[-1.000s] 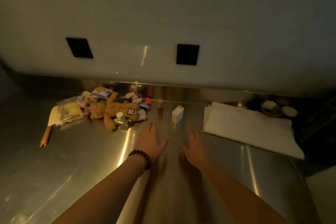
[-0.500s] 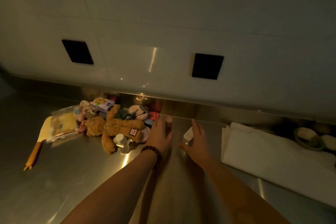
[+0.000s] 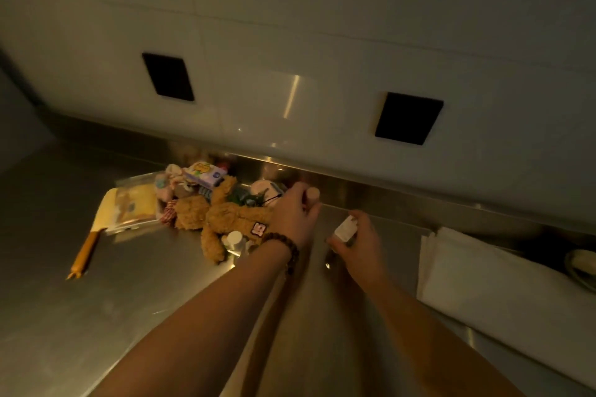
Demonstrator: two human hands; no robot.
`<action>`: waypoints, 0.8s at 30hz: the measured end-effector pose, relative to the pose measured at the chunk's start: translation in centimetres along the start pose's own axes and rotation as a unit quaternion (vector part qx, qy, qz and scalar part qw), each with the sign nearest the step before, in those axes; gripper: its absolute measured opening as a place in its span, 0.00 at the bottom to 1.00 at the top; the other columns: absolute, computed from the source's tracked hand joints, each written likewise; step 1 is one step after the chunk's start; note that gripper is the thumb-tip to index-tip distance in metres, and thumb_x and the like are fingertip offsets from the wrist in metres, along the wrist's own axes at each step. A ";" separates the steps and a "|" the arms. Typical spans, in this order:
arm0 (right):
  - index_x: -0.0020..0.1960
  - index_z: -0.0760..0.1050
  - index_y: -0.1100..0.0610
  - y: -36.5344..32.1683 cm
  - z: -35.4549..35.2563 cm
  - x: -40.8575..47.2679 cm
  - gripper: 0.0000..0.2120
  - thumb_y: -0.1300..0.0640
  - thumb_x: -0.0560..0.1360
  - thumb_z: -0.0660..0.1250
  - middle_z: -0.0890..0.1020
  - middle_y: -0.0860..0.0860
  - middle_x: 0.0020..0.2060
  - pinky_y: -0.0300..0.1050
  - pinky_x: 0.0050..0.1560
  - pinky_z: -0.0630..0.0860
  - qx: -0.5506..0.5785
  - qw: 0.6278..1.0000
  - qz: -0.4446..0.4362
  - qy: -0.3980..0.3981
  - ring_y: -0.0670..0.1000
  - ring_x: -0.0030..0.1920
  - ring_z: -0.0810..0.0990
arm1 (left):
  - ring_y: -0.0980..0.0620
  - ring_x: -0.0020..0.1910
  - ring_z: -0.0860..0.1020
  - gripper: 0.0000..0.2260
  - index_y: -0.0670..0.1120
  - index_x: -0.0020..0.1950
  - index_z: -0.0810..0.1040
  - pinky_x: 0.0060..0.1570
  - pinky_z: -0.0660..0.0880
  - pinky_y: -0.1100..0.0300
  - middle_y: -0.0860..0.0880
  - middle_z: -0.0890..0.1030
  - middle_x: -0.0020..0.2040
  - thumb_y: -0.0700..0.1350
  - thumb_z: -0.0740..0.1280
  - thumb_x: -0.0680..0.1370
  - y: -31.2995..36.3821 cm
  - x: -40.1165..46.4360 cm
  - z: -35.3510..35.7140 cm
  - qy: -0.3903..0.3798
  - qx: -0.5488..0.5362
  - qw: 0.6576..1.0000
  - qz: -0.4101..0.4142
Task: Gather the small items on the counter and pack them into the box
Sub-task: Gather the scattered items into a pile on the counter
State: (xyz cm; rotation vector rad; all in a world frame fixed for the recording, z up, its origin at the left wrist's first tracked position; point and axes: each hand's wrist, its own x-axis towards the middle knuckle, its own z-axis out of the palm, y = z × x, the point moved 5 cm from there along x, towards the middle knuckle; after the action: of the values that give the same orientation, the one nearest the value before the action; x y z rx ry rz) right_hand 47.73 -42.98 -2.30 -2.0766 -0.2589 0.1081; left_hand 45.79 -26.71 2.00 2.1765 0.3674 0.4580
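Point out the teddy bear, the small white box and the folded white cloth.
teddy bear (image 3: 225, 219): head view, on its belly.
small white box (image 3: 345, 229): head view, on its top face, held in the right hand (image 3: 361, 245).
folded white cloth (image 3: 490, 287): head view, on its upper layer.

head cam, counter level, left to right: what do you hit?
wooden-handled spatula → clear bag → brown plush toy → left hand → right hand holding small white box → folded white cloth

Brushed glossy metal counter, fuzzy plush teddy bear, matt white folded cloth
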 end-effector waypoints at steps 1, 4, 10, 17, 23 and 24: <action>0.64 0.67 0.51 -1.3 0.2 0.2 0.30 0.54 0.66 0.76 0.76 0.51 0.55 0.49 0.53 0.76 0.002 1.000 -0.012 -0.007 0.52 0.54 0.77 | 0.54 0.48 0.75 0.11 0.52 0.54 0.73 0.47 0.73 0.58 0.55 0.75 0.47 0.46 0.69 0.74 0.6 0.3 -1.6 0.013 -0.006 1.000 0.006; 0.63 0.67 0.50 -6.2 1.1 0.6 0.34 0.44 0.62 0.76 0.76 0.47 0.53 0.28 0.43 0.72 0.033 0.998 -0.050 -0.029 0.45 0.51 0.77 | 0.52 0.46 0.76 0.10 0.51 0.52 0.74 0.46 0.75 0.55 0.52 0.78 0.47 0.46 0.70 0.73 1.7 0.8 -7.3 0.056 -0.002 0.998 0.038; 0.62 0.69 0.48 -16.1 6.3 -0.2 0.28 0.54 0.66 0.77 0.75 0.49 0.59 0.40 0.49 0.75 0.044 0.985 -0.132 -0.105 0.49 0.57 0.75 | 0.53 0.46 0.76 0.09 0.50 0.53 0.75 0.45 0.74 0.55 0.54 0.77 0.46 0.47 0.69 0.74 -1.3 -0.9 -17.9 0.111 0.033 0.993 0.000; 0.70 0.65 0.47 -21.1 17.2 -4.5 0.35 0.56 0.67 0.76 0.66 0.48 0.68 0.35 0.56 0.69 -0.006 0.959 -0.196 -0.206 0.47 0.64 0.68 | 0.51 0.46 0.78 0.09 0.49 0.53 0.75 0.46 0.76 0.54 0.50 0.79 0.47 0.45 0.69 0.74 -9.5 -6.0 -25.2 0.125 0.074 0.984 -0.104; 0.69 0.66 0.44 -17.2 23.5 -6.0 0.33 0.58 0.69 0.75 0.65 0.48 0.69 0.54 0.61 0.76 -0.105 0.951 -0.127 -0.261 0.54 0.67 0.69 | 0.48 0.49 0.79 0.12 0.46 0.57 0.76 0.48 0.75 0.57 0.46 0.80 0.51 0.42 0.68 0.74 -15.8 -8.7 -23.5 0.062 0.099 0.977 -0.177; 0.69 0.66 0.45 -16.7 24.0 -5.9 0.33 0.59 0.69 0.75 0.66 0.48 0.69 0.54 0.61 0.75 -0.115 0.950 -0.124 -0.262 0.54 0.66 0.70 | 0.49 0.50 0.78 0.13 0.47 0.57 0.76 0.47 0.73 0.59 0.48 0.80 0.51 0.42 0.69 0.74 -16.4 -8.9 -23.1 0.057 0.096 0.977 -0.181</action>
State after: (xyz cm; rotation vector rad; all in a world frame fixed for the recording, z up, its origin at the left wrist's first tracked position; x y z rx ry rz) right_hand 35.24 -15.97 0.12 -2.1940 -0.8907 0.4978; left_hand 25.92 -4.68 0.16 2.2068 0.8872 0.3534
